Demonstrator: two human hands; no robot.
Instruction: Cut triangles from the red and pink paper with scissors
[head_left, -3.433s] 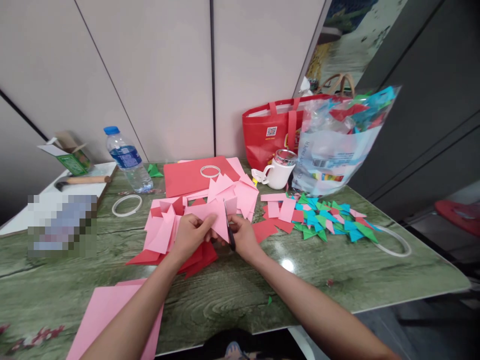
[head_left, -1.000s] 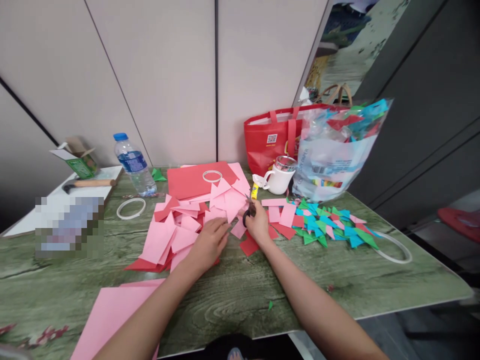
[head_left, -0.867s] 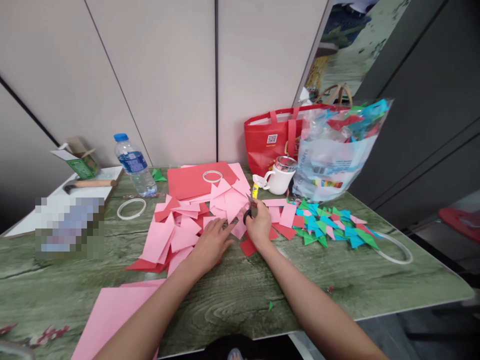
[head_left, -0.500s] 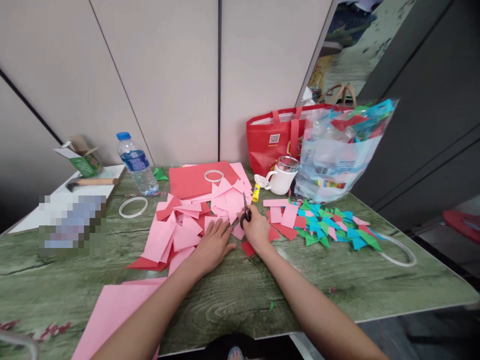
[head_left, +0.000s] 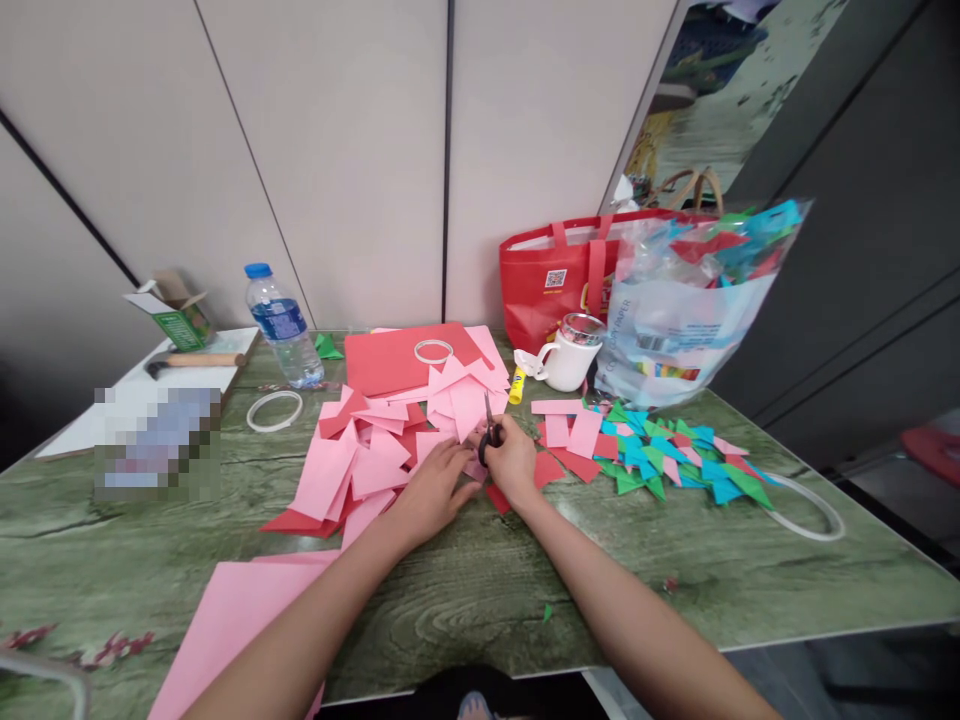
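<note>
My right hand (head_left: 514, 462) is closed around a pair of dark-handled scissors (head_left: 491, 436), whose narrow blades point away from me and look nearly together. Just left of it, my left hand (head_left: 435, 492) reaches over the pink paper with its thumb apart from its fingers. A small pink paper piece (head_left: 474, 468) lies by the left fingertips; whether they touch it is hard to see. Loose pink paper pieces (head_left: 379, 468) and red ones spread to the left of that hand. Beyond the scissors lies a heap of pink cut paper (head_left: 461, 395).
Red sheets (head_left: 382, 360) carry a tape ring at the back. A water bottle (head_left: 285, 330), white mug (head_left: 571, 355), yellow glue stick (head_left: 517, 385), red bag (head_left: 536, 290) and plastic bag (head_left: 660, 340) stand behind. Coloured folded triangles (head_left: 660, 455) lie right; pink sheets (head_left: 240, 610) front left.
My left hand has lifted slightly from lying flat, and its fingers have moved right, nearer the scissors. The right hand keeps the scissors. The whole view has shifted slightly.
</note>
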